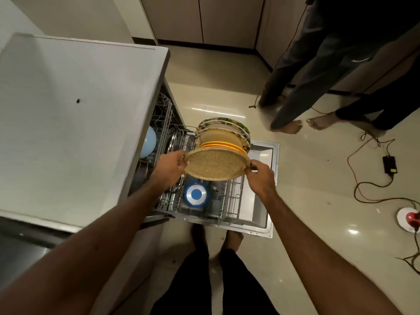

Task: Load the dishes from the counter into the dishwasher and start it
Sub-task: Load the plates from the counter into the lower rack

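Speckled plate held over the rack: my left hand and right hand pinch opposite edges; possibly touching orange plates.

You have dim, warm light. Small glare spots on the glossy floor show light from above. The speckled plate at centre is sharp. Your forearms blur toward the bottom corners, and wide-angle bending curves the counter edges.
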Available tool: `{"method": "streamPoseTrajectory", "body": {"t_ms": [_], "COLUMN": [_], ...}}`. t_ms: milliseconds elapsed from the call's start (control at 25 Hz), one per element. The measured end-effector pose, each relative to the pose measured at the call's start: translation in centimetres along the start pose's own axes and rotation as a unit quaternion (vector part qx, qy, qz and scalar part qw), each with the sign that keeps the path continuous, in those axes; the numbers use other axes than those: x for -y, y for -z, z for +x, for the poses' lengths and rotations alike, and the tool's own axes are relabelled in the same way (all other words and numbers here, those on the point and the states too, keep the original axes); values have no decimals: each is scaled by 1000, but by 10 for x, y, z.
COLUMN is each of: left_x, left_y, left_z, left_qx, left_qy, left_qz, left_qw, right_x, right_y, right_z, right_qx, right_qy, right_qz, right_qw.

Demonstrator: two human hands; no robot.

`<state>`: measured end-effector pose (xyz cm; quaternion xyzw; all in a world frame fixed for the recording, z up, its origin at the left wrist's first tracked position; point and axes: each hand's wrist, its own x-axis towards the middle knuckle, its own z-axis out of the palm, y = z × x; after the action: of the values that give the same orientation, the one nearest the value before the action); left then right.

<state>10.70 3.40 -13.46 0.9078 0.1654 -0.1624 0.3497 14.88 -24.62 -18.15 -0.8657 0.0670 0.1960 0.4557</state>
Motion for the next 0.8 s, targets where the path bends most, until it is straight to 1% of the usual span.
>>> {"method": "streamPoseTrajectory", "body": {"t_ms": [160, 240, 400, 600, 800], "left_x": [39, 61, 100, 126, 135], "left_y": [-55, -86, -135, -168, -186], "left_z": [81, 114, 170, 211, 229], "left_qx": [9, 9, 49, 90, 105], "left_qy": [31, 28, 22, 7, 12], "left_qz": [29, 43, 103, 152, 179], "left_qw": [999, 999, 993, 984, 978], "right_x": [-51, -76, -126, -160, -177], "right_y": [-45, -65, -100, -122, -132], "right_z": [64, 90, 135, 165, 176], "right_qx": [-14, -23, -35, -51, -45], "right_qy": [-26, -31, -36, -38, -56], "right_qz": [-31, -54, -80, -106, -126], "right_qw": [999, 998, 996, 992, 989]}}
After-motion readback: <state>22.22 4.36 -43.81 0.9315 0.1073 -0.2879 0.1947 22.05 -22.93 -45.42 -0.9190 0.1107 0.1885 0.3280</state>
